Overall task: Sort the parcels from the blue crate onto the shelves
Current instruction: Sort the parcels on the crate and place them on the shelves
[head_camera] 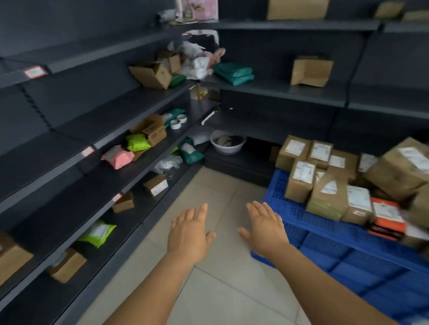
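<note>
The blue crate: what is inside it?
The blue crate holds many brown cardboard parcels with white labels, plus an orange parcel. They are piled above its rim, so lower parcels and the crate's bottom are hidden.

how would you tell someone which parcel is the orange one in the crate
Find the blue crate on the floor at the right, heaped with parcels. On its near edge sits the orange parcel, beside brown cardboard boxes. It is the only bright orange one there.
</note>
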Motion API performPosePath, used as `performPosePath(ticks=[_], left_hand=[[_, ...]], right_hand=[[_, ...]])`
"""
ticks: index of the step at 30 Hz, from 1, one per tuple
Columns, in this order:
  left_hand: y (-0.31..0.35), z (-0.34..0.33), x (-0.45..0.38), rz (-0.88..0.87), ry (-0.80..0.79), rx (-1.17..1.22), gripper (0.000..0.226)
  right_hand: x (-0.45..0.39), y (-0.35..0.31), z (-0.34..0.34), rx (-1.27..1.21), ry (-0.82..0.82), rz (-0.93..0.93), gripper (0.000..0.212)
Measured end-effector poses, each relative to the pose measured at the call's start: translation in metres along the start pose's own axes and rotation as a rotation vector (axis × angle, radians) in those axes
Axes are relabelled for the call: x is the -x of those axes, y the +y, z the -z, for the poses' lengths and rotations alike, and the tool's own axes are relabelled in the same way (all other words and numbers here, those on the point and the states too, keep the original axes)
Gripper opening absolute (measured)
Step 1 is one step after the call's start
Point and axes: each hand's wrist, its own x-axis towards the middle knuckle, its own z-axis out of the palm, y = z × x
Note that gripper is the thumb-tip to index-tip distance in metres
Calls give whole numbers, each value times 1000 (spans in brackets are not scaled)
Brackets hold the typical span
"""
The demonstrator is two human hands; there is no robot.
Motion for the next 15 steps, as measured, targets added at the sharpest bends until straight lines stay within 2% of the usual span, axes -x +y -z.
performPosePath(ticks=[15], left_hand=[[270, -46, -67, -272, -90, -12, 73]], right_hand=[[25, 256, 79, -66, 69, -285, 75]])
